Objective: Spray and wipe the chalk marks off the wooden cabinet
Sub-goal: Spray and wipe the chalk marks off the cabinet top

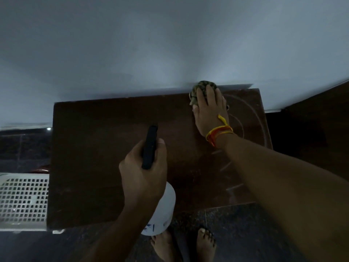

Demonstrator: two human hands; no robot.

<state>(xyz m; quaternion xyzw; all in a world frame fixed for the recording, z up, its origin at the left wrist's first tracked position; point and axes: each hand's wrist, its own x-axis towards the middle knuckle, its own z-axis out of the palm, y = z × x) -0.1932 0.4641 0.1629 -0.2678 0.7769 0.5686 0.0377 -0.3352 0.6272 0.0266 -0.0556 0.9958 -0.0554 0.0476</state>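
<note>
The dark wooden cabinet top (98,148) stands against a pale wall. Faint chalk marks (251,114) curve across its right part, with short strokes lower down (233,187). My right hand (209,112) lies flat on a crumpled green cloth (196,91) and presses it to the far right corner of the top, by the wall. My left hand (143,167) grips the black head of a white spray bottle (162,210) above the cabinet's front middle, its nozzle pointing away from me. The bottle's body hangs below my hand.
A white perforated appliance (22,199) stands left of the cabinet. The floor (236,224) is dark stone tile, with my bare feet (205,242) at the cabinet's front edge. A dark surface (311,129) lies to the right of the cabinet.
</note>
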